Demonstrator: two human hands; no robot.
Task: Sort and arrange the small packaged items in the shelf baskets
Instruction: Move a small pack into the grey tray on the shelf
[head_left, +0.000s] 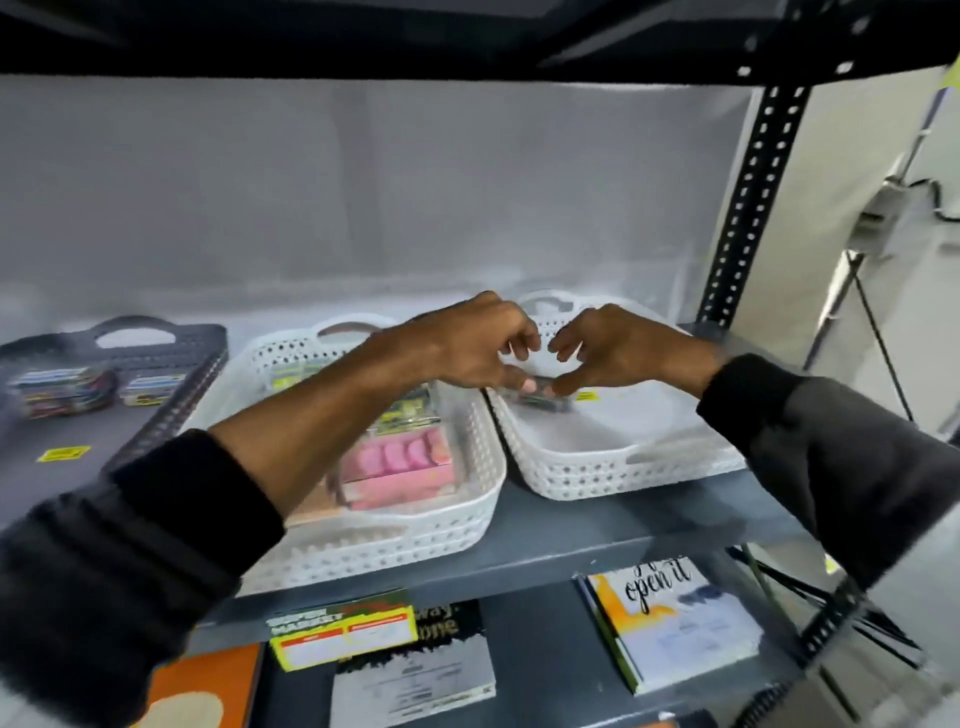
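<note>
Your left hand (467, 348) and right hand (613, 348) pinch the small packet (540, 396) between thumbs and curled fingers over the right white basket (597, 467) (nearly bare); it looks light and slick, so grip its short ends.

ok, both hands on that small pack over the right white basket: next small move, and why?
Probably lower the small pack to the floor of the right white basket and release it. Left hand and right hand pinch it low at the basket's back; the floor there looks nearly bare.
</note>
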